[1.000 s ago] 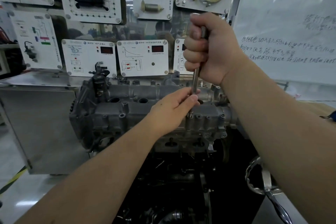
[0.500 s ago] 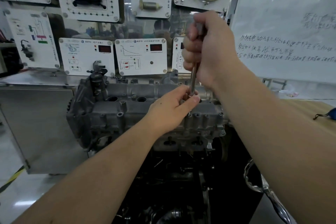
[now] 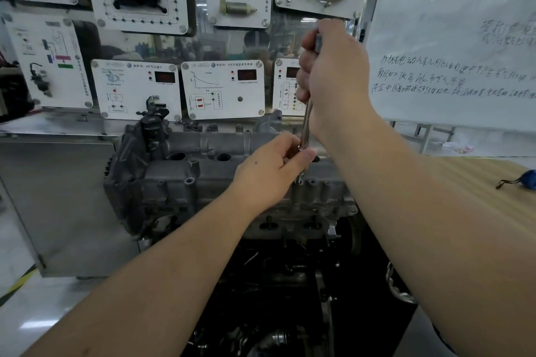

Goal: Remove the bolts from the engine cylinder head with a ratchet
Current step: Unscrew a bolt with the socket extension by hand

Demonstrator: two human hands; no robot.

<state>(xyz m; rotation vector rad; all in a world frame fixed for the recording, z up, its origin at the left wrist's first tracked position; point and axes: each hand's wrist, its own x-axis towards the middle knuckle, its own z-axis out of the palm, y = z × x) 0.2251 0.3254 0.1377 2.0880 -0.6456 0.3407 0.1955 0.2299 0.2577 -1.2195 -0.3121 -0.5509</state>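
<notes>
The right hand [image 3: 330,78] was wrapped in a full fist round the top of the slim, bright steel ratchet shaft [image 3: 306,122], which stood near upright over the grey cast-aluminium engine cylinder head [image 3: 203,180]; set against the moments before, almost nothing had shifted; the fist sat at the same height, the shaft at the same slight lean, so I judged the tool was being steadied or turned in place rather than swung.

The left hand [image 3: 269,174] reached in from below and pinched the lower end of the shaft between thumb and fingertips, just where the socket end met the head; those fingers had crept a touch closer round the tool than they were a second earlier; the thumb lay along the shaft, the other fingers curled beneath it.

The bolt itself I could not make out; the tool's tip dropped to a raised boss on the near right row of the casting, and the left hand covered most of the joint; whether it had risen at all was hidden.

The head sat on its dark engine stand [image 3: 278,284], in front of the white wall of training panels [image 3: 223,90]; a whiteboard with handwriting [image 3: 452,46] stood to the right.

So little movement suggested the bolt was not yet free; I reckoned the loosening was mid-way at best.
</notes>
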